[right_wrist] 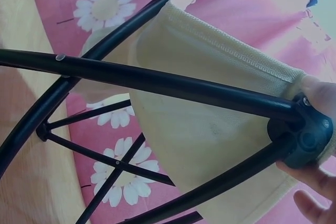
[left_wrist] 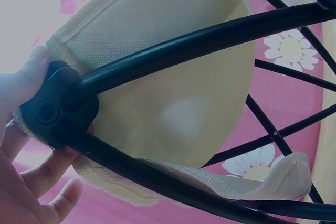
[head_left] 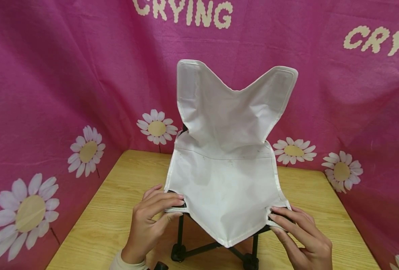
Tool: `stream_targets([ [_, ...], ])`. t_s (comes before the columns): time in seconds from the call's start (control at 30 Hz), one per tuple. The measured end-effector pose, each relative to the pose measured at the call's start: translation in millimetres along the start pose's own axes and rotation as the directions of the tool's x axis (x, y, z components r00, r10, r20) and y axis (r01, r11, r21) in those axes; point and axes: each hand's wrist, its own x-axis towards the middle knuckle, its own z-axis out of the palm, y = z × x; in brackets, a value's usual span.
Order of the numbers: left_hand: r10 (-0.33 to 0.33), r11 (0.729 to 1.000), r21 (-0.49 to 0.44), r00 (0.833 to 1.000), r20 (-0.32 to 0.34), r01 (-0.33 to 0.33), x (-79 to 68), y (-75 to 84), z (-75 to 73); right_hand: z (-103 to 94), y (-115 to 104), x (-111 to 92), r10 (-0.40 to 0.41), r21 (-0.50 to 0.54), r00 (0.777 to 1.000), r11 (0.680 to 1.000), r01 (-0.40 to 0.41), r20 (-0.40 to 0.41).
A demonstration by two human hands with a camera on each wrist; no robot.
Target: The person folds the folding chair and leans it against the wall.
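Observation:
A small folding chair with a white cloth seat (head_left: pixel 226 191) stands on the wooden table, its two-pointed backrest (head_left: pixel 233 116) rising behind. My left hand (head_left: pixel 153 219) pinches the seat's front left corner, fingers on top and thumb at the edge. In the left wrist view, a black plastic joint (left_wrist: pixel 58 103) sits at that corner between thumb and fingers. At the front right corner, my right hand (head_left: pixel 300 232) pinches the cloth and the black joint (right_wrist: pixel 302 135) under it. Black tubes (right_wrist: pixel 173 82) cross beneath the seat.
Below the seat, black feet (head_left: pixel 178 252) and crossed legs reach the table (head_left: pixel 108 198). A pink curtain (head_left: pixel 94 48) with white daisies and lettering hangs close around the back and both sides of the table.

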Motion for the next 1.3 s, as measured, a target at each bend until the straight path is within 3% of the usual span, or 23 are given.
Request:
stream_targets([
  [0.2,0.003,1.000,0.000,1.000,-0.004,-0.003,0.8,-0.1,0.1,0.3,-22,17,0.007,-0.024,1.000,1.000,-0.007,-0.004],
  [0.43,0.002,1.000,0.006,1.000,-0.005,-0.002,-0.3,-0.7,-0.1,0.2,-26,17,0.035,-0.039,0.999,0.999,-0.035,0.008],
  [0.57,-0.006,1.000,0.027,1.000,-0.006,0.006,-2.8,0.0,-0.6,-3.3,-19,11,0.072,-0.023,0.995,0.997,-0.071,0.072],
  [0.8,-0.029,0.999,0.045,0.999,0.033,0.027,-3.8,2.8,-7.2,-16.5,8,-5,0.086,0.175,0.978,0.977,-0.120,0.191],
  [1.13,-0.083,0.993,0.096,0.991,0.104,0.073,-12.3,0.3,-22.9,-26.5,17,-15,0.124,0.104,0.970,0.984,-0.148,0.209],
  [1.3,-0.046,0.997,0.069,0.990,0.132,0.037,-16.7,-5.8,-31.2,-31.0,20,-16,0.087,0.140,0.971,0.983,-0.120,0.225],
])
